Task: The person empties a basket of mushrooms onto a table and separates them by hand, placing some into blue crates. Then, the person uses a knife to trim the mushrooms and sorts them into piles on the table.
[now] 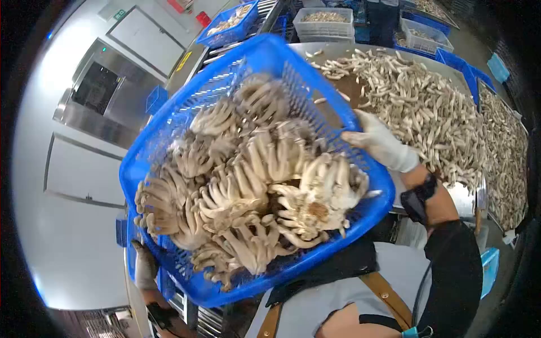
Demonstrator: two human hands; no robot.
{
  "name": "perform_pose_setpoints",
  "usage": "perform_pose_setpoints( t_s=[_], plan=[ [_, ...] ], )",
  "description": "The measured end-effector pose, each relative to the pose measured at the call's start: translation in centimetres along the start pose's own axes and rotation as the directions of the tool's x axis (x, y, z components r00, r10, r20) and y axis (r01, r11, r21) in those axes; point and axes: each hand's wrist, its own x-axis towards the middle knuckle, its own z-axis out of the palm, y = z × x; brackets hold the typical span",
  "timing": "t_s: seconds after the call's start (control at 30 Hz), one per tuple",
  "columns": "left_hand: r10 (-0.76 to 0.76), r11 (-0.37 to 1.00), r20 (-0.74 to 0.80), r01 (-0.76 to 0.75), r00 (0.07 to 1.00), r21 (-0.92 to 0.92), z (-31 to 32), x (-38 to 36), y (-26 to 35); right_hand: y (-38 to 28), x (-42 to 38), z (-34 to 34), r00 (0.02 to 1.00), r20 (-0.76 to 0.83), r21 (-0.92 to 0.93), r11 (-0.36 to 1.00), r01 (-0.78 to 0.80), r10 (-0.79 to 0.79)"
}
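A blue plastic basket (132,163) hangs tilted in front of me, full of clustered mushrooms (242,180) with pale stems and grey-brown caps. My right hand (383,141), in a white glove, is closed on the basket's right rim, thumb on the inner side. At the lower left, my gloved left hand (146,267) is against the basket's side; its fingers are partly hidden, and it appears to grip there. Beyond the right hand, a metal table (290,48) bears a large heap of loose mushroom pieces (428,107).
A tray of mushroom pieces (504,152) lies at the far right. White crates (324,31) and a blue crate (228,25) with mushrooms stand at the back. Part of another blue basket (131,248) shows below mine. Steel doors (98,93) line the left wall.
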Motion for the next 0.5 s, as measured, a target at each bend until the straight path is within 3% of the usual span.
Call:
perform_pose_setpoints(
  t_s=[0.1, 0.13, 0.17, 0.23, 0.3, 0.37, 0.43, 0.5],
  plan=[
    [-0.034, 0.998, 0.168, 0.042, 0.985, -0.043, 3.4, 9.9, 0.9, -3.2, 1.5, -3.6, 0.994, -0.093, 0.030, 0.998, -0.062, 0.065],
    [-0.047, 0.997, 0.113, 0.053, 0.992, -0.049, 6.6, 11.8, 0.8, -4.4, 2.6, -3.2, 0.984, -0.143, 0.184, 0.980, -0.077, 0.104],
    [-0.060, 0.996, 0.058, 0.063, 0.997, -0.057, 9.7, 13.7, 0.8, -1.9, 3.7, -5.0, 0.973, -0.172, 0.175, 0.977, -0.125, 0.155],
    [-0.010, 0.993, 0.006, 0.011, 1.000, -0.121, 18.9, 20.4, -0.7, -0.6, 3.4, -5.9, 0.945, -0.326, -0.044, 0.999, -0.011, -0.004],
    [0.021, 0.923, 0.009, -0.016, 1.000, -0.385, 20.3, 25.8, -4.0, 2.5, 2.1, -6.1, 0.891, -0.449, 0.141, 0.990, -0.012, 0.074],
    [-0.074, 0.959, -0.053, 0.057, 0.996, -0.279, 20.1, 30.7, -6.7, 6.8, 1.3, -6.8, 0.810, -0.559, 0.360, 0.932, 0.043, 0.178],
    [-0.149, 0.940, -0.014, 0.137, 0.989, -0.313, 23.3, 34.4, -6.0, 8.9, 3.2, -8.4, 0.781, -0.609, 0.280, 0.959, 0.051, 0.137],
    [-0.095, 0.953, 0.071, 0.112, 0.993, -0.283, 26.2, 39.8, -4.9, 7.8, 6.4, -9.5, 0.751, -0.648, 0.254, 0.966, 0.058, 0.125]
  ],
)
